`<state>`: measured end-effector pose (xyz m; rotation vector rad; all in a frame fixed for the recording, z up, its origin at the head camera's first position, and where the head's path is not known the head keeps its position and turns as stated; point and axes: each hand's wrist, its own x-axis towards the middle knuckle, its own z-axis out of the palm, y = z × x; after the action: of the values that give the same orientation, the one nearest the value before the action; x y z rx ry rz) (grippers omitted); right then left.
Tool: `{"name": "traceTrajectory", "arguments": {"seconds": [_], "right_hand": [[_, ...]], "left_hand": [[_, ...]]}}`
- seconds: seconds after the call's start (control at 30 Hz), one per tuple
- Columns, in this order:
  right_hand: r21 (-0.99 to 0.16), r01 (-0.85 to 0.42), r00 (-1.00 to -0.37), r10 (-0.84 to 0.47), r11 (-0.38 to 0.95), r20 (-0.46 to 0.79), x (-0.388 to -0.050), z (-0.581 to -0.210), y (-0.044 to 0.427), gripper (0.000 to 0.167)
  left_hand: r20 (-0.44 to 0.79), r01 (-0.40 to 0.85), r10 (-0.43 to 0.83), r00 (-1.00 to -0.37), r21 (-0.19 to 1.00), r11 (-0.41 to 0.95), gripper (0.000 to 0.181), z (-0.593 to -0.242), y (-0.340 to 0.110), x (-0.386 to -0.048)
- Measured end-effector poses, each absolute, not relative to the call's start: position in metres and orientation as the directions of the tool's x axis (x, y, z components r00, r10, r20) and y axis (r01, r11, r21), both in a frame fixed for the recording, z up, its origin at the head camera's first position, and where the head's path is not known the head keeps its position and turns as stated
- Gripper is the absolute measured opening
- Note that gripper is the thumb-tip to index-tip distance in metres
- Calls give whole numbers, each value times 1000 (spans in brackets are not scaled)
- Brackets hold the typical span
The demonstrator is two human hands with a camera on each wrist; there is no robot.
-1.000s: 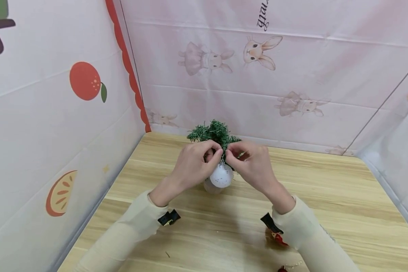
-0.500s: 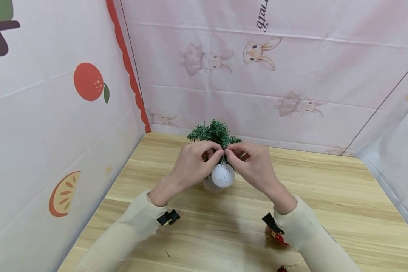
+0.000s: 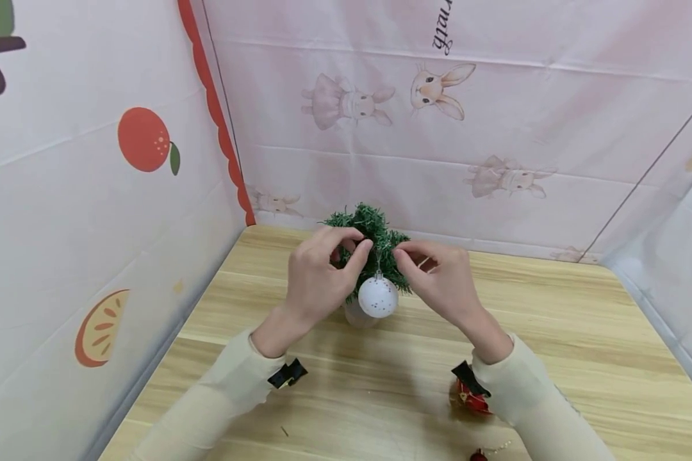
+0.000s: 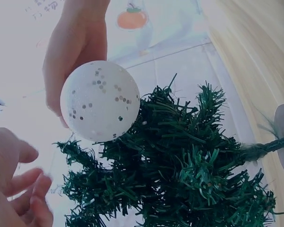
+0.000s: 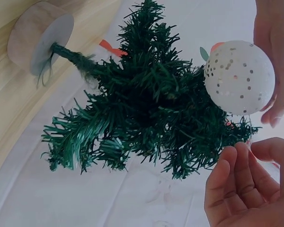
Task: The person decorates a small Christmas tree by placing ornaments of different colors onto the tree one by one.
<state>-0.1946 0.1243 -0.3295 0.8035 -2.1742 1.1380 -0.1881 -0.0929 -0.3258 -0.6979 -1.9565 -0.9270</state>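
Observation:
A white speckled ball ornament (image 3: pixel 378 296) hangs by a thin loop at the front of a small green artificial tree (image 3: pixel 371 221), which stands in a pale round base (image 3: pixel 360 316). Left of the loop is the left hand (image 3: pixel 321 275), thumb and index finger parted around nothing visible. The right hand (image 3: pixel 443 282) is just right of the loop, fingertips close to a branch. In the right wrist view the right hand's fingers (image 5: pixel 246 189) are bent loosely beneath the ball (image 5: pixel 240 77). The left wrist view shows the left hand (image 4: pixel 12 184) away from the ball (image 4: pixel 100 100).
On the wooden table (image 3: pixel 380 390), a red ornament (image 3: pixel 474 402) lies partly behind the right cuff, with a dark red ball (image 3: pixel 478 456) and gold chain at the front edge. A small dark sliver (image 3: pixel 284 431) lies front left. Printed cloths (image 3: pixel 346 173) surround the table.
The hands have drawn apart from the ornament's loop, the left hand to the left and the right hand slightly to the right. The white ball stays hanging, and more of the tree shows.

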Motion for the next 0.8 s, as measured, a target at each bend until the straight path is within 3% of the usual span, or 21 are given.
{"name": "traceTrajectory", "arguments": {"seconds": [0.17, 0.5, 0.8], "right_hand": [[-538, -700, -689, -242, 470, 684, -194, -330, 131, 11], [-546, -672, -704, -204, 501, 680, -196, -338, 144, 11], [-568, -641, -726, -169, 516, 667, -194, -340, 157, 11]], "left_hand": [[886, 695, 56, -460, 320, 644, 28, -323, -89, -188], [876, 646, 94, -473, 272, 714, 44, -328, -80, -191], [820, 616, 110, -562, 326, 717, 55, -331, -76, -194]]}}
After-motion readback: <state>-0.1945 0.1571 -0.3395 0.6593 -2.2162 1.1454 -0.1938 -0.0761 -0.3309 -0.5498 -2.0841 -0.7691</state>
